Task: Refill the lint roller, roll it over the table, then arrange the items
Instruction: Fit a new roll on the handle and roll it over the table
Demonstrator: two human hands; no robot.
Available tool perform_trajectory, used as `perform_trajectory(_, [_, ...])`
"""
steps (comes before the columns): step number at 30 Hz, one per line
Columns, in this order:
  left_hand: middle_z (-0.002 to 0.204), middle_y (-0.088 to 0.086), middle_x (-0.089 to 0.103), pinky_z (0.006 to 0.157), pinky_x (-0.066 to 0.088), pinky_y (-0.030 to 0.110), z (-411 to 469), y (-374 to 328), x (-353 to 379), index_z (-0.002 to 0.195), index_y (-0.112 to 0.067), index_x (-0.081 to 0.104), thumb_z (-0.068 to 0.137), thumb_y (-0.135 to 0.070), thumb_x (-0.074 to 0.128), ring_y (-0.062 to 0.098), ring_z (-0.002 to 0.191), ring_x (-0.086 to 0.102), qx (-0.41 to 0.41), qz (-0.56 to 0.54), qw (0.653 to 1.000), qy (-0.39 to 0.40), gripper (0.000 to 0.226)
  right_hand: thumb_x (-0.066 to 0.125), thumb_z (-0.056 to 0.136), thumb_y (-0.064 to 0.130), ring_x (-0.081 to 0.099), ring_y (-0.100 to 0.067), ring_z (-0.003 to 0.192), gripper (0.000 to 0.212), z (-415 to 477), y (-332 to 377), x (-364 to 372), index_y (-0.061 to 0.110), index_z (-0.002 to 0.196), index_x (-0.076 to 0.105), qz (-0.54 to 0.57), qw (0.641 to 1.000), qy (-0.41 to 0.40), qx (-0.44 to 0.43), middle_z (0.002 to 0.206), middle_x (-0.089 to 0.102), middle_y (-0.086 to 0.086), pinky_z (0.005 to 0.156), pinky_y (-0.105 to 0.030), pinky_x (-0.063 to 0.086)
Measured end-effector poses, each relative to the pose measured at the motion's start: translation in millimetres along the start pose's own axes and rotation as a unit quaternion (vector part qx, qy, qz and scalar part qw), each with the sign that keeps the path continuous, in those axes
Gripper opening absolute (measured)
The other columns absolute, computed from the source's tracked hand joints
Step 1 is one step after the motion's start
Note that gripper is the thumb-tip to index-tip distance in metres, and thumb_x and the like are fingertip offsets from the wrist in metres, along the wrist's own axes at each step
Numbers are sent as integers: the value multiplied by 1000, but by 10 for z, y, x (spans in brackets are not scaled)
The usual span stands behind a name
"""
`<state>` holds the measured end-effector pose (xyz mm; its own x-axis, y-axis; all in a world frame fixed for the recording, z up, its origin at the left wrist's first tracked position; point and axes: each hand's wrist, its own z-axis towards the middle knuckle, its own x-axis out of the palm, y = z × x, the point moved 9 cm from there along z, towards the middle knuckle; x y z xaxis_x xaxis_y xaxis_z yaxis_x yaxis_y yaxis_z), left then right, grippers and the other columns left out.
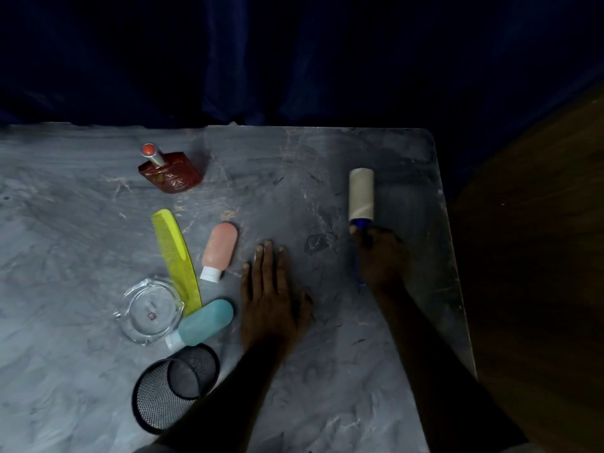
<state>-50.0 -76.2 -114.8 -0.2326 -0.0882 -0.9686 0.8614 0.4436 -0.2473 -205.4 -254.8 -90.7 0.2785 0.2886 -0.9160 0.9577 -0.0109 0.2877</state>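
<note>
The lint roller (pixel 361 192) lies on the grey marble table (pixel 81 223) near its right edge, with a beige roll on a blue handle. My right hand (pixel 380 253) is shut on the blue handle, and the roll points away from me. My left hand (pixel 271 295) rests flat on the table, palm down, fingers apart, holding nothing. To its left lie a pink bottle (pixel 219 250), a yellow comb (pixel 176 259), a teal bottle (pixel 202 323) and a glass ashtray (pixel 150 310).
A red perfume bottle (pixel 170 173) stands at the back left. A black mesh cup (pixel 175 385) lies tipped on its side near the front, beside my left forearm. The table's right edge (pixel 454 256) borders a dark wooden surface. A dark blue curtain hangs behind.
</note>
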Motion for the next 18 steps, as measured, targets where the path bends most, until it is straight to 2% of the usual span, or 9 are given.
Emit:
perform_trajectory(6, [180,20,20,134,23,58,11,21,61,170,-7,27,95,-52,52,39,167,23,5,-1,1000,16,91,46,101,54,67,-33,104,48,-179,583,178,13,105,70,-45,994,5,-103,111,71,-13,85,-39,49])
perform_trajectory(14, [179,21,23,134,25,57,27,31,74,169,-7,31,96,-54,52,39,166,26,-5,-1,1000,21,90,38,102,56,66,-29,107,48,-371,971,372,18,109,68,-91,982,41,-162,113,71,-8,88,-38,47])
perform_trajectory(18, [178,21,23,134,24,56,19,20,49,169,-7,31,96,-54,48,39,166,26,-4,0,1000,22,88,43,101,55,67,-28,106,46,-392,1004,401,18,108,69,-73,983,47,-163,114,72,-8,87,-37,49])
